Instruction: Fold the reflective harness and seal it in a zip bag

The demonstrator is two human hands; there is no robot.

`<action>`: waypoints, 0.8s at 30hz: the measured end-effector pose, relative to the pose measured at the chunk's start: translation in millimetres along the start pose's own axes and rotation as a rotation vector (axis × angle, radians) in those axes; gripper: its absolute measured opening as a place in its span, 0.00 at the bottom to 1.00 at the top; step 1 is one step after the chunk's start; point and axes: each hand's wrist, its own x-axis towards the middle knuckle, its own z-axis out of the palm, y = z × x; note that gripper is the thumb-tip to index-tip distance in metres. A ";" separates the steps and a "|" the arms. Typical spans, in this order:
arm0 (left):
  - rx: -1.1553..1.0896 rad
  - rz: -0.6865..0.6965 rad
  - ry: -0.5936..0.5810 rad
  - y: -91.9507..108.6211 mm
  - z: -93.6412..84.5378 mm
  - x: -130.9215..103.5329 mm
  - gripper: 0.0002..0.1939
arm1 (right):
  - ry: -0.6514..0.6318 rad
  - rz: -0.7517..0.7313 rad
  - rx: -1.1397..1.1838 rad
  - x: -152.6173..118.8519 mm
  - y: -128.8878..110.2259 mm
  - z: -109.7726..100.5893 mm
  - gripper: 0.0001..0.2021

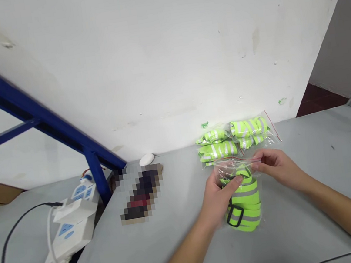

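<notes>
Forearms (193,252) over grey tabletop (296,234), white wall (139,66)

The left forearm (188,250) and right forearm (349,215) angle inward; left hand (217,197) grips, thumb (233,185) extended; right hand (276,168) pinches, fingers (267,153) curled.

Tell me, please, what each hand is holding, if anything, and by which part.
The left hand holds a clear bag of yellow-green strap by its upper left side; the right hand pinches the bag's top right corner.

1 head camera looks forward; down at table (178,192).
</notes>
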 end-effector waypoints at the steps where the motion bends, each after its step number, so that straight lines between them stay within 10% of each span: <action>1: -0.008 -0.015 -0.021 -0.5 -1.4 0.9 0.22 | 0.012 0.004 0.003 -0.1 0.9 0.9 0.15; 7: 0.005 -0.032 -0.116 0.3 -6.8 2.6 0.26 | 0.191 -0.184 -0.209 -3.5 6.5 6.1 0.14; 11: 0.107 0.022 -0.170 5.7 -3.5 -2.6 0.33 | 0.090 -0.341 -0.444 -6.1 1.4 2.8 0.16; 19: 0.218 -0.053 -0.142 -8.5 -10.0 11.2 0.46 | -0.130 0.010 -0.618 2.0 15.3 -5.2 0.16; 24: 0.726 0.162 -0.010 1.9 -7.8 -10.5 0.47 | -0.164 0.177 -0.638 9.3 24.3 -11.6 0.22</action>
